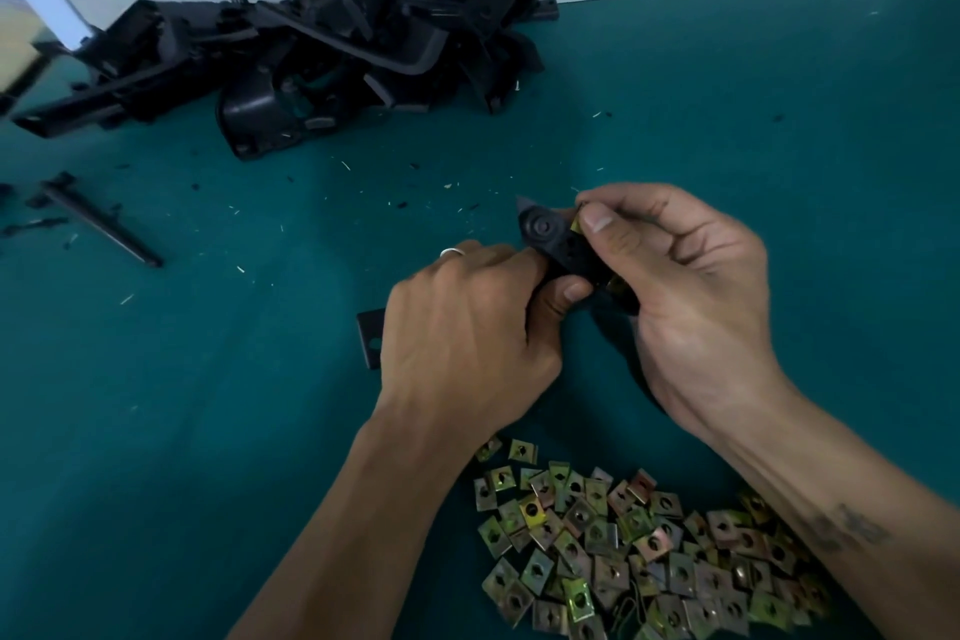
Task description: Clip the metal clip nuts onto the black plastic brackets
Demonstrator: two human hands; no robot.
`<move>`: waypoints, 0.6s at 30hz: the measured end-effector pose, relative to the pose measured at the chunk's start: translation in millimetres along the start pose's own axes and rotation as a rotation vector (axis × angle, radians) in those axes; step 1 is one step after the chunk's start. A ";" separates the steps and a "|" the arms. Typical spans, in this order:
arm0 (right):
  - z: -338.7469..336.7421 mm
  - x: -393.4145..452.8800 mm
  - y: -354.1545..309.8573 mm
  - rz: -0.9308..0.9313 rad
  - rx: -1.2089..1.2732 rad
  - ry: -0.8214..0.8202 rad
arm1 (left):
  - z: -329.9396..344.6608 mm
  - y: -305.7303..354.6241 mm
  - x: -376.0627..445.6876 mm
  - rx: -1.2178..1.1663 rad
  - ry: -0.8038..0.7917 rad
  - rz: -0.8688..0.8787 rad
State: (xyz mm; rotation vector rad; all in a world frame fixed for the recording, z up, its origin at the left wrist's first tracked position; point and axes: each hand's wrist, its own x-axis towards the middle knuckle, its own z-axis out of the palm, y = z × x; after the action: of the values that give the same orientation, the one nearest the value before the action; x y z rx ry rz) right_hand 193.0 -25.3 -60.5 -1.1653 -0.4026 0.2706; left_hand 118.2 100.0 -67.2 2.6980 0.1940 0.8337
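Observation:
My left hand (467, 327) grips a black plastic bracket (553, 237) at the middle of the green table; one flat end of the bracket sticks out left of the hand. My right hand (685, 286) pinches a yellowish metal clip nut (575, 224) between thumb and fingers, right against the bracket's upper right edge. A second bit of yellow metal shows under the right palm near the bracket's lower end. A heap of loose clip nuts (639, 551) lies close to me, under my forearms.
A big pile of black plastic brackets (332, 31) sits at the back left by the white wall. A long black plastic strip (104, 229) and small shavings lie at the left. The green mat (779, 94) stretches to the right.

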 end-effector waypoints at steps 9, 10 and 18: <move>-0.1 1.1 3.7 -0.112 -0.186 -0.021 | -2.4 -1.0 1.0 0.006 0.005 -0.013; -0.1 1.1 4.0 -0.115 -0.192 -0.024 | -2.9 -1.2 0.9 -0.002 0.005 -0.014; -5.5 3.3 0.3 -0.163 -0.394 -0.159 | -3.1 -1.3 0.7 -0.015 0.023 -0.015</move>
State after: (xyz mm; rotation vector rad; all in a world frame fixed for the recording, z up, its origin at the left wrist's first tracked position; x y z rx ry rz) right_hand 198.3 -28.4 -62.1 -1.4917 -0.7103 0.1448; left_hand 117.0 102.2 -64.9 2.6711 0.2124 0.8586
